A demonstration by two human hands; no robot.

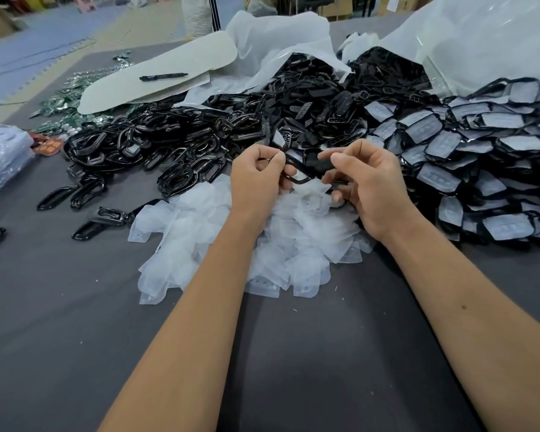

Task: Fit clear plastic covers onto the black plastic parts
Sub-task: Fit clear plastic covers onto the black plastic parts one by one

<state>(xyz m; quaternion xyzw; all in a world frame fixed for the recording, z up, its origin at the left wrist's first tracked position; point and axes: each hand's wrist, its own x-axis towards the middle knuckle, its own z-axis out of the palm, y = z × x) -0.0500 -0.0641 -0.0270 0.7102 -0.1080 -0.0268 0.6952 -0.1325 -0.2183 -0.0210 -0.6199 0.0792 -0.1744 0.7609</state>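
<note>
1. Left hand (pixel 256 174): fingers curled, thumb and forefinger pinching the left end of a black frame (pixel 296 173) held above the table.
2. Right hand (pixel 365 185): fingers curled, thumb and forefinger pinching the frame's right end, where a darker piece sits; whether a clear cover is already on it cannot be told.
3. Heap of clear covers (pixel 231 244): lies on the grey table (pixel 60 307) directly beneath both hands.
4. Pile of bare black frames (pixel 156 141): behind and to the left of the hands, with a few strays nearer the table's left edge.
5. Pile of covered parts (pixel 480 157): to the right, touching the clear heap.
6. Black marker pen (pixel 162 77): rests on a pale sheet (pixel 156 73) at the far left.
</note>
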